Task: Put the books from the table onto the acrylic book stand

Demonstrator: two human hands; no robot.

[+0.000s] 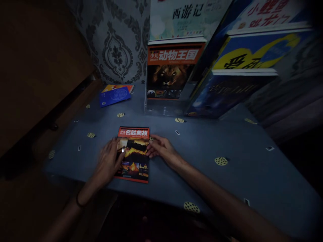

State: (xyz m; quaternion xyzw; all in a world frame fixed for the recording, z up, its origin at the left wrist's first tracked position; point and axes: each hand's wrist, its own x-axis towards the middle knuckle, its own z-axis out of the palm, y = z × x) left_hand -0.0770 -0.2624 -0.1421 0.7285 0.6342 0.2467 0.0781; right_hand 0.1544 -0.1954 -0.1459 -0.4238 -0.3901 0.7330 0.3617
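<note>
A book (136, 161) with a red title band, white Chinese characters and dark landmark pictures lies flat on the table near its front edge. My left hand (108, 161), slightly blurred, rests along the book's left side, fingers stretched out and thumb over the cover. At the opposite edge, my right hand (161, 149) touches the book with its fingertips, fingers a little bent and apart. Neither hand lifts the book. A dark band circles my left wrist.
Behind the book, a clear stand (164, 110) holds several books, among them a lion-cover book (168, 75) and a blue-and-yellow book (259, 50). A blue booklet (114, 96) overlaps an orange one at the back left. A patterned cloth (191, 137) covers the table.
</note>
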